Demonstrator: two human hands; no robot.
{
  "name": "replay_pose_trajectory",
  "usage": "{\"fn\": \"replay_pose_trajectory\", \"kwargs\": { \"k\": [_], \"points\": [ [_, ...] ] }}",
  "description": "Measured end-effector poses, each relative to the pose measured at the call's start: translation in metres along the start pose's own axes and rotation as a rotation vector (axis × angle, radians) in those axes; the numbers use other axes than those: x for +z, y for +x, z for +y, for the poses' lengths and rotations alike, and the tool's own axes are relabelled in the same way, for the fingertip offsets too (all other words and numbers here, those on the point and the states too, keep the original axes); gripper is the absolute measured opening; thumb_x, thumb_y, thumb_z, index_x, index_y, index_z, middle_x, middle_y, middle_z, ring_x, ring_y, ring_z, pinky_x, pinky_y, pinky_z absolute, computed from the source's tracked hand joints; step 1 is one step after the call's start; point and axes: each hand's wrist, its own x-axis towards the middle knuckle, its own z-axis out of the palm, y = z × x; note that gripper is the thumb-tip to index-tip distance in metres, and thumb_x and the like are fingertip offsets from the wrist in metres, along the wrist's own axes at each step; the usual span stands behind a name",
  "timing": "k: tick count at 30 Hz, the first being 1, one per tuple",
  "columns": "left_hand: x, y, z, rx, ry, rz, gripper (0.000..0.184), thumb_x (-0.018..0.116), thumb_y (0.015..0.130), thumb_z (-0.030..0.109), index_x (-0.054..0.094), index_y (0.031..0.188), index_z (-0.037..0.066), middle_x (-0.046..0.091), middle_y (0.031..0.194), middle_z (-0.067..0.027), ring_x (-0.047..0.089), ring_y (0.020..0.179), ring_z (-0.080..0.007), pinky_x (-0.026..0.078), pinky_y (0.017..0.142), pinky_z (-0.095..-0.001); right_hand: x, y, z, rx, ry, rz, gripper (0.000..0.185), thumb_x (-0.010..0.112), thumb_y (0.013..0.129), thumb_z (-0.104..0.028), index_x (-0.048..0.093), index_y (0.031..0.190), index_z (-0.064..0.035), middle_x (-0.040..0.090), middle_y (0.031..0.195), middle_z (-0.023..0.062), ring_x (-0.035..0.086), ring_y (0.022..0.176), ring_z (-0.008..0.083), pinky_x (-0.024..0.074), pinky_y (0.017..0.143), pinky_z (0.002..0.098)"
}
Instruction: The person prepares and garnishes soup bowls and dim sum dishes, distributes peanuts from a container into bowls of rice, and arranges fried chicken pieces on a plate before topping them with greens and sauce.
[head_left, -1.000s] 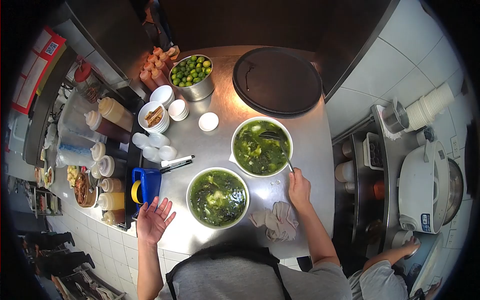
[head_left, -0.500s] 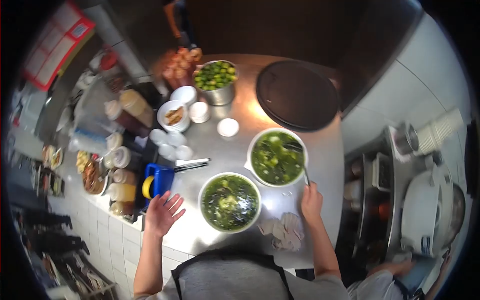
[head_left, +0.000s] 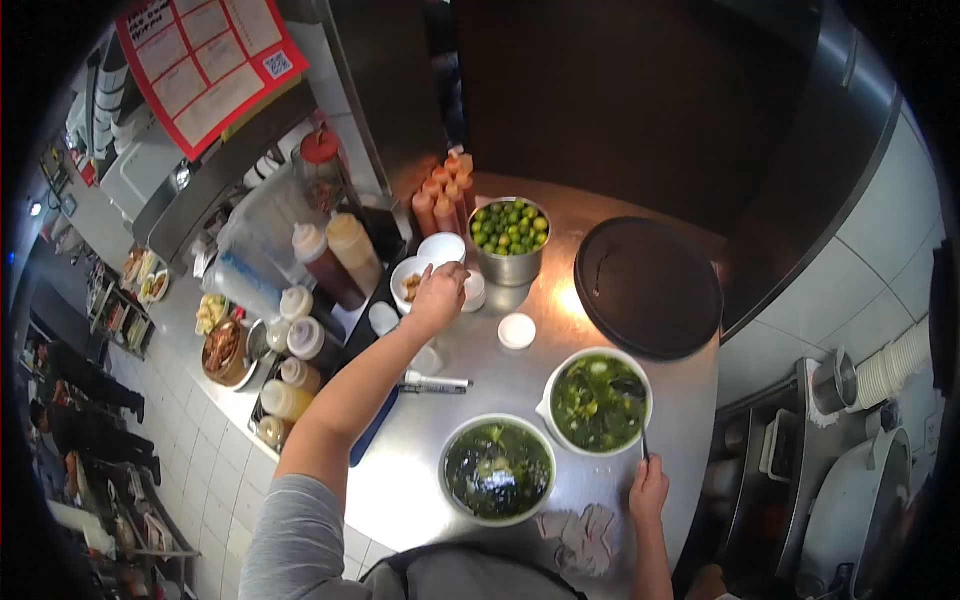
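Observation:
My right hand (head_left: 650,486) is closed round the handle of a metal spoon (head_left: 645,443). The spoon's head is hidden in the green, leafy soup of the upper white bowl (head_left: 546,408). To the lower left stands a second white bowl (head_left: 448,480) of the same kind of soup. My left hand (head_left: 440,297) reaches across to a small white bowl (head_left: 402,272) holding brown pieces, beside a stack of white cups (head_left: 474,292). Its fingers are curled, and their tips and anything in them are hidden.
A steel pot of green citrus fruits (head_left: 509,268), sauce bottles (head_left: 440,205) and a round dark tray (head_left: 650,290) stand at the back. A marker (head_left: 437,385), a small white cup (head_left: 516,331) and a crumpled cloth (head_left: 580,538) lie nearer. More bottles (head_left: 345,250) line the left.
My left hand has gone from open beside the lower bowl to the small white bowl farther back, its fingers now curled. My right hand keeps hold of the spoon. The camera view has shifted.

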Motion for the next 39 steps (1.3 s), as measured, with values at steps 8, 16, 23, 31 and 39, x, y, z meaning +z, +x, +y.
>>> {"fn": "replay_pose_trajectory", "kwargs": {
  "k": [8,16,23,31,39],
  "points": [
    [0.062,0.074,-0.059,-0.343,0.501,-0.382,0.024,0.05,0.082,0.017,0.07,0.094,0.012,0.067,0.096,-0.0079,0.059,0.101,-0.0264,-0.005,0.105,-0.0628,0.0,0.0,0.0,0.004,-0.048,-0.029,0.017,0.05,0.088,-0.016,0.053,0.094,-0.0008,0.055,0.061,0.0215,0.056,0.058,0.0416,0.0422,0.051,0.0462],
    [0.074,0.09,-0.066,-0.473,0.399,-0.412,0.023,0.052,0.08,0.013,0.068,0.096,0.009,0.067,0.1,-0.0104,0.063,0.099,-0.0246,0.007,0.107,-0.0597,-0.001,0.004,-0.015,0.183,0.049,-0.102,0.034,0.04,0.093,-0.032,0.055,0.108,-0.0055,0.06,0.083,0.0275,0.057,0.08,0.0465,0.0461,0.068,0.0478],
    [0.045,0.086,-0.101,-0.531,-0.145,0.266,0.021,0.067,0.073,0.021,0.066,0.074,0.0,0.064,0.075,-0.0204,0.063,0.072,-0.0362,0.05,0.066,-0.0426,0.006,-0.001,0.009,0.07,0.068,-0.045,0.016,0.05,0.089,-0.017,0.052,0.093,-0.0016,0.055,0.061,0.0207,0.056,0.058,0.0409,0.0419,0.051,0.0457],
    [-0.021,0.037,0.034,-0.208,-0.625,0.152,0.016,0.06,0.086,0.012,0.063,0.086,-0.004,0.064,0.071,-0.0105,0.059,0.067,-0.0125,0.048,0.064,-0.0289,-0.027,0.064,-0.022,0.098,0.197,-0.087,0.016,0.051,0.089,-0.017,0.051,0.087,-0.0014,0.05,0.058,0.0163,0.049,0.049,0.03,0.0382,0.048,0.037],
    [0.102,0.032,0.09,0.403,-0.101,-0.156,0.008,0.06,0.077,0.014,0.063,0.081,0.007,0.062,0.081,-0.009,0.062,0.083,-0.0254,0.046,0.08,-0.0436,0.002,0.238,-0.066,-0.162,0.138,-0.331,0.019,0.056,0.085,-0.017,0.057,0.092,0.0004,0.06,0.077,0.0215,0.061,0.076,0.0352,0.0453,0.067,0.0399]
  ]
}}
